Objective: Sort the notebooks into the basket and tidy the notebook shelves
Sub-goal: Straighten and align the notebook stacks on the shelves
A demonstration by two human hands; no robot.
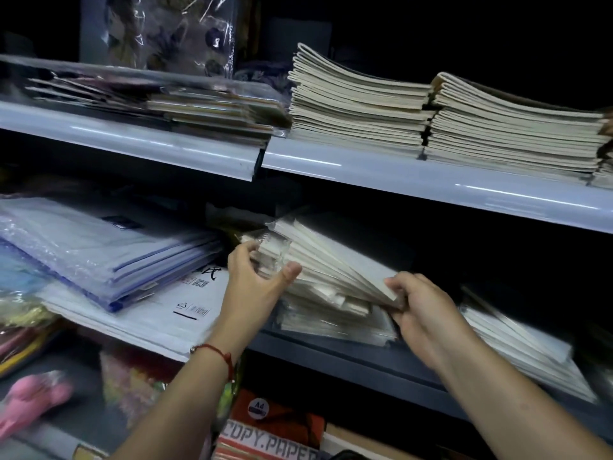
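Note:
A pile of plastic-wrapped cream notebooks [331, 260] lies on the lower shelf [351, 360], its upper part lifted and tilted up to the left. My left hand [258, 287] grips the pile's left end, thumb on the front edge. My right hand [418, 310] pinches the right corner of the lifted notebooks. More wrapped notebooks [517, 340] lie to the right on the same shelf. On the upper shelf [398, 171] stand two tall stacks of cream notebooks [358, 107] [517, 127]. No basket is in view.
Wrapped booklets [185, 107] lie on the upper shelf's left part. Clear file folders [109, 247] rest on a white pack at the lower left. A copy paper box [272, 439] stands below. A pink toy [30, 400] lies at the bottom left.

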